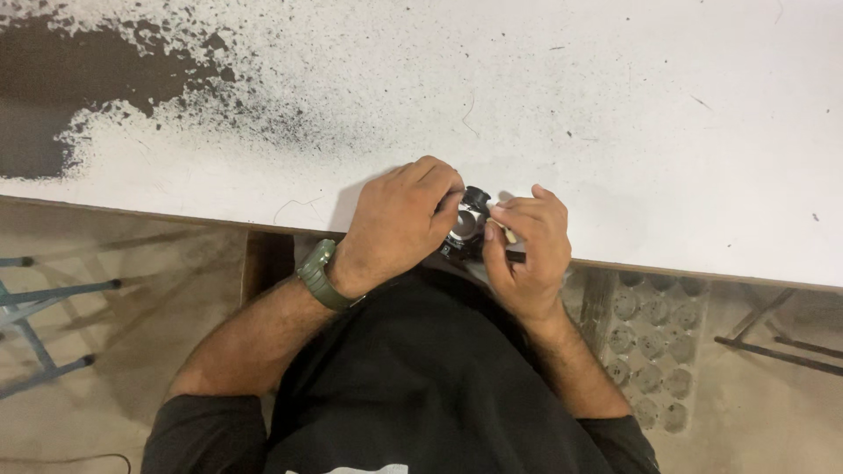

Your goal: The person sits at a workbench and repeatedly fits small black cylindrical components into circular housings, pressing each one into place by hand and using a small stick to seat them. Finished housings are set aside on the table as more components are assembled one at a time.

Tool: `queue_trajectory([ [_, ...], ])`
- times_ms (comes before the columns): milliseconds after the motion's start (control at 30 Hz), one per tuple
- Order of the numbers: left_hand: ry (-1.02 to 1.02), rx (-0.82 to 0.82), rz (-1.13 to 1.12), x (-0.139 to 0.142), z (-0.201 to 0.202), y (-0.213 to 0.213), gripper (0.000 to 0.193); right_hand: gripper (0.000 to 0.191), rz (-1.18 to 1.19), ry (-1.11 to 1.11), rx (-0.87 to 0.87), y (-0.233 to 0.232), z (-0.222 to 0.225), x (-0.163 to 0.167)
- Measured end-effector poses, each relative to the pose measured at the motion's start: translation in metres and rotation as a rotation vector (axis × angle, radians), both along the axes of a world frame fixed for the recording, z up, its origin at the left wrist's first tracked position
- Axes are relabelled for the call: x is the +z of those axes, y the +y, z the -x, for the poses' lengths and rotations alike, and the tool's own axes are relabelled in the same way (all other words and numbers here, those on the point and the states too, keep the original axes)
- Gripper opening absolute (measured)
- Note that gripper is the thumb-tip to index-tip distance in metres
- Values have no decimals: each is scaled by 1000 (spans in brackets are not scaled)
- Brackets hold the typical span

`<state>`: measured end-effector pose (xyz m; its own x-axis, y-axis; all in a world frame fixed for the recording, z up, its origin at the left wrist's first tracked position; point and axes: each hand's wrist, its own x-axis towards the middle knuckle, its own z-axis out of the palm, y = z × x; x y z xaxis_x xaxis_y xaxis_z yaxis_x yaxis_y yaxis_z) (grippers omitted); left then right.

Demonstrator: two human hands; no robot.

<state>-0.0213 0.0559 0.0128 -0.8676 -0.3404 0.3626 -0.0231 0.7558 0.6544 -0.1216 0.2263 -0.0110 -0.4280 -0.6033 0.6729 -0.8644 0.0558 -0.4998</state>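
Fingers (439,189) of the left hand (399,224) curl around a small round black-and-silver metal part (465,226) at the white worktop (615,105) edge; the right hand (527,250) pinches a thin pale stick (507,233) just right of it, tip touching.

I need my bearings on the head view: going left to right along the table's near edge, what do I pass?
Blue frame legs → green watch → left hand → small black round part → right hand → grey dimpled tray under the table.
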Motion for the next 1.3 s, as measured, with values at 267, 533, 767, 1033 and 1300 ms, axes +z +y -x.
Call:
queue_trajectory([
  [267, 40, -17, 11, 0, -4, 1, 11, 33, -79, 80, 16, -4, 0, -3],
  [533, 121, -32, 175, -15, -5, 2, 24, 33, -38, 71, 50, -3, 1, -5],
  [767, 139, 11, 258, -25, -2, 7, 23, 34, -43, 108, 76, -6, 1, -7],
  [1033, 166, 22, 243, -27, -2, 10, 24, 34, -127, 115, 36, -3, 0, -5],
  [1300, -544, -94, 182, 11, -33, -89, 8, 20, -381, 195, -283, 58, 68, 8],
])
